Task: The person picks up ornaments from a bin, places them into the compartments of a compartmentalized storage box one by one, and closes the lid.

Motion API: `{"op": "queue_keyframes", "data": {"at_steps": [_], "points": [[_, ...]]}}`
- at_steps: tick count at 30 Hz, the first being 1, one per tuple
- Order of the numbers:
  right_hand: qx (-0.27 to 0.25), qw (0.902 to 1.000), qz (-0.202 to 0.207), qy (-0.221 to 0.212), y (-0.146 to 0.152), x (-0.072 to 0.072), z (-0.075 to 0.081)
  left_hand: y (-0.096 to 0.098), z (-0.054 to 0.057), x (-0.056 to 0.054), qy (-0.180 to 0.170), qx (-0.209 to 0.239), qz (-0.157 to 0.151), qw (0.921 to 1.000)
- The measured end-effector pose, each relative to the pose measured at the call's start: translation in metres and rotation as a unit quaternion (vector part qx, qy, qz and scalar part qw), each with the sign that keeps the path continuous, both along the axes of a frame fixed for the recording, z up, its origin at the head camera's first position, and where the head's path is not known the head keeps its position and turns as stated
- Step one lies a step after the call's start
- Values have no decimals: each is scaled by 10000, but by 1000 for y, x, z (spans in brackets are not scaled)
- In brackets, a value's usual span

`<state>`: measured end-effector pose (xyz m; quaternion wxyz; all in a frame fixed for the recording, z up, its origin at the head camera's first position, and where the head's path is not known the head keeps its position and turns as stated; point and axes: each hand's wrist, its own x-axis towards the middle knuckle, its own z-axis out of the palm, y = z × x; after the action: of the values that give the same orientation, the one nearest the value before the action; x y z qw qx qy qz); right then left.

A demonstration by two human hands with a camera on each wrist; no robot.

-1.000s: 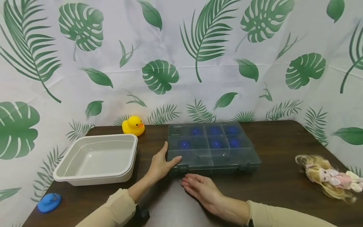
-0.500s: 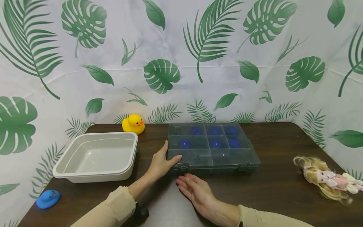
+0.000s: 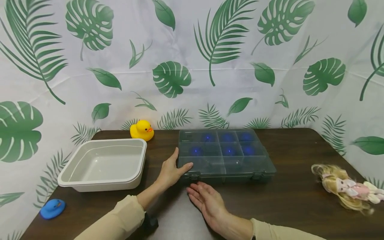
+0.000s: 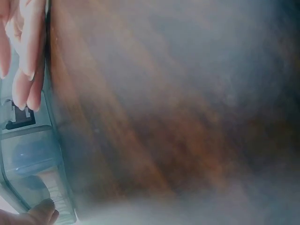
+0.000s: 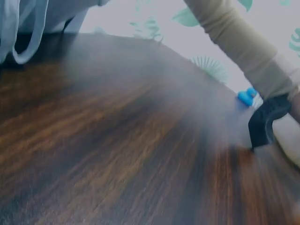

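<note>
A translucent grey-green compartment case (image 3: 210,165) lies on the table with its lid down. Dark blue round shapes (image 3: 196,151) show through several of its compartments. My left hand (image 3: 169,170) rests against the case's left side, thumb on the front left corner of the lid and fingers along the edge. Just in front of the left front latch (image 3: 194,176), my right hand (image 3: 210,205) is held with loosely bent fingers, holding nothing. In the left wrist view, fingers (image 4: 30,42) reach toward a latch; whether they touch it I cannot tell.
Left of the case stands a white plastic basin (image 3: 102,185). Behind it sits a yellow rubber duck (image 3: 142,130), and a blue duck (image 3: 52,209) is at the table's left edge. A blond doll (image 3: 348,188) lies on the right. A leaf-print cloth (image 3: 210,100) hangs behind.
My right hand has shifted slightly left along the case's front, with its fingers still near the left latch. The left hand and the case keep their places.
</note>
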<state>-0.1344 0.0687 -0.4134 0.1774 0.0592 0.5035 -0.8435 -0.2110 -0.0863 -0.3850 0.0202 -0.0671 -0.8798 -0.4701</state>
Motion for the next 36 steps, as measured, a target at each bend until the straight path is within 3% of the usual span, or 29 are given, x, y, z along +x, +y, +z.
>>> {"op": "queue_keyframes", "data": {"at_steps": [10,24,32,36], "points": [[-335,9992,-128,-166,0,1,-4,-1,-2,-1,-56,13,23,10000],[-47,10000,-1,-16,5,0,-4,0,-1,-2,-68,69,-9,10000],[729,9968,-50,314,6,-13,0,-1,-1,-2,-5,-5,40,10000],[958,9950,-93,274,6,-21,2,-1,-1,-1,-34,4,13,10000]]}}
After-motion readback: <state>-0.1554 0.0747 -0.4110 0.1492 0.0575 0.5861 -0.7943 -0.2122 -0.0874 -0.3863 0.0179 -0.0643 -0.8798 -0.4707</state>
